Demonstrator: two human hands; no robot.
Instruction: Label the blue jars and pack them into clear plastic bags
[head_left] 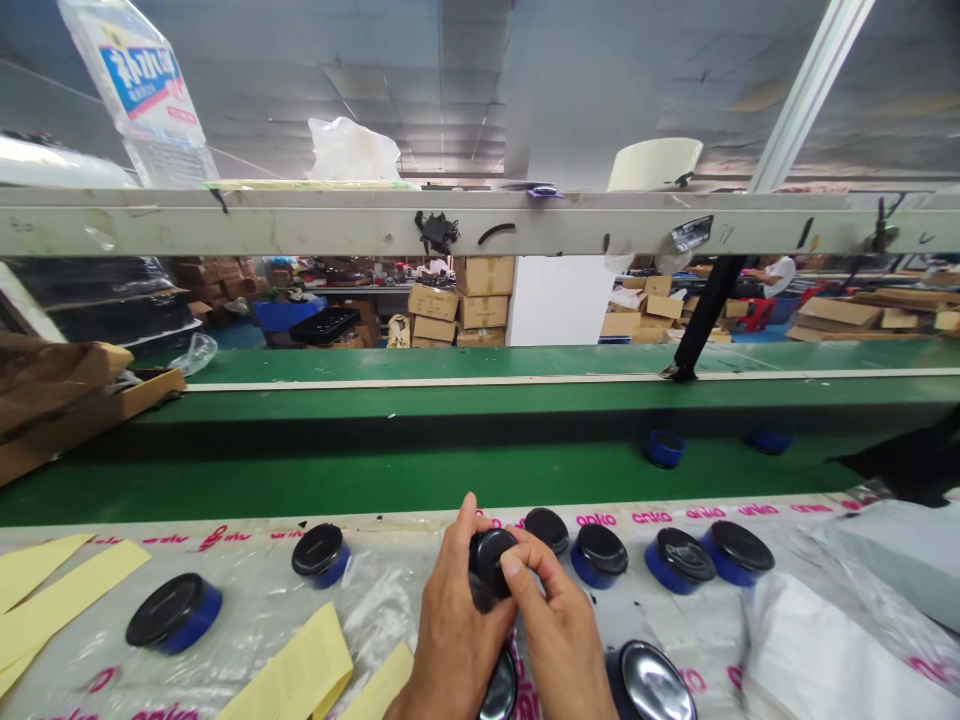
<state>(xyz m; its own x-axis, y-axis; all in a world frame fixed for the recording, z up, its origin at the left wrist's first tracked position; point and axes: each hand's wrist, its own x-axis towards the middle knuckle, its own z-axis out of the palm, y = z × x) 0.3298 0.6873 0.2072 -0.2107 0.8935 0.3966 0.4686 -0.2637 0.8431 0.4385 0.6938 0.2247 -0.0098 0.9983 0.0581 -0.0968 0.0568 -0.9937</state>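
Currently in hand: one black-lidded tin point(491, 560), small and round, raised just above the plastic-covered worktop point(255, 605), in front of a row of like tins point(600, 550). Probably light and rigid, with a smooth lid (likely slippery), so best taken by the rim. Left hand point(457, 620) cups it from behind. Right hand point(559, 630) pinches the lid edge with thumb and forefinger. Both grips are closed on it.

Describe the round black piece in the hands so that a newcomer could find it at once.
Below the green conveyor belt, a clear plastic sheet printed in pink carries blue round tins with black lids. The round black piece alone is held up off the sheet, pinched between the left hand and right hand.
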